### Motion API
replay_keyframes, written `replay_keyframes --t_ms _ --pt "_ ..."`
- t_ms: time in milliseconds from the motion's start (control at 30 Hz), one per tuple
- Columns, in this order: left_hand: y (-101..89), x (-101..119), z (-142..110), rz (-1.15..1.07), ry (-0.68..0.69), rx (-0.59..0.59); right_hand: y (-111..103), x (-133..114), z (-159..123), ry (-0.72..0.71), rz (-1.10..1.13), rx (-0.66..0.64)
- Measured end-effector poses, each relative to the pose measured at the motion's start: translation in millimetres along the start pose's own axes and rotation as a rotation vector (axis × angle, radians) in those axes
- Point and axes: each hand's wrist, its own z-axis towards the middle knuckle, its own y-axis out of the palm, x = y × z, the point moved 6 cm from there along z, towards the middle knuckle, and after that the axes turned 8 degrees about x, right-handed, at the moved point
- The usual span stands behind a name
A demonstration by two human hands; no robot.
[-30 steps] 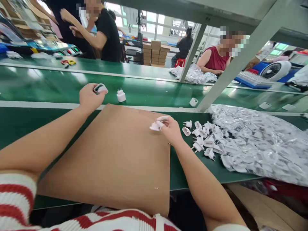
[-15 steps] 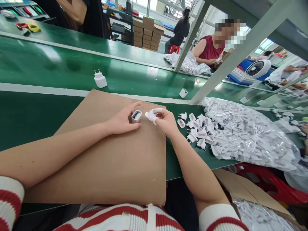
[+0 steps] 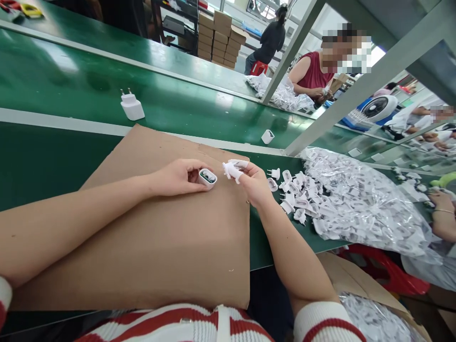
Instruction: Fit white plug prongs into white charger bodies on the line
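Observation:
In my left hand (image 3: 178, 178) is a white charger housing (image 3: 207, 177), its open end turned toward me and a green circuit board showing inside. My right hand (image 3: 254, 183), with white covers on thumb and forefinger, pinches a white plug cap (image 3: 230, 169) just right of the housing. A small gap separates the two parts. Both hands are above a brown cardboard sheet (image 3: 171, 247). To the right of my right hand lies a loose pile of white plug caps (image 3: 301, 190), some with pins showing.
A charger with two pins (image 3: 132, 106) and another housing (image 3: 268, 137) stand on the green belt (image 3: 199, 102). Right of the pile lies a clear bag of plug caps (image 3: 370, 204). A slanted metal post (image 3: 320, 111) rises behind it. Co-workers sit across the line and at right.
My left fingers have closed around the housing, and its open end has tilted toward me. The plug cap in my right hand has turned into clearer view. The camera view has shifted slightly.

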Motion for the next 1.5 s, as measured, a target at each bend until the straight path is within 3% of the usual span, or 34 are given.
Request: replay_keyframes --t_ms 100,267,367,633,1200,1500 --pt "7.7 0 -1 0.028 0.030 -0.006 1 -13 -8 -0.182 -0.155 0.035" --pt "15.2 8 0 0.045 0.145 0.050 24 -35 -34 -0.685 -0.582 -0.071" --pt "14.7 8 0 0.040 0.151 0.062 39 -34 -40 -0.790 -0.843 -0.125" --pt "14.9 7 -1 0.037 0.158 0.069 48 -33 -36 -0.843 -1.024 -0.159" --pt "14.3 10 -2 0.049 0.160 0.076 48 -33 -38 -0.876 -1.001 -0.144" --pt "14.3 14 -3 0.031 0.164 0.052 56 -43 -23 -0.746 -1.032 -0.186"
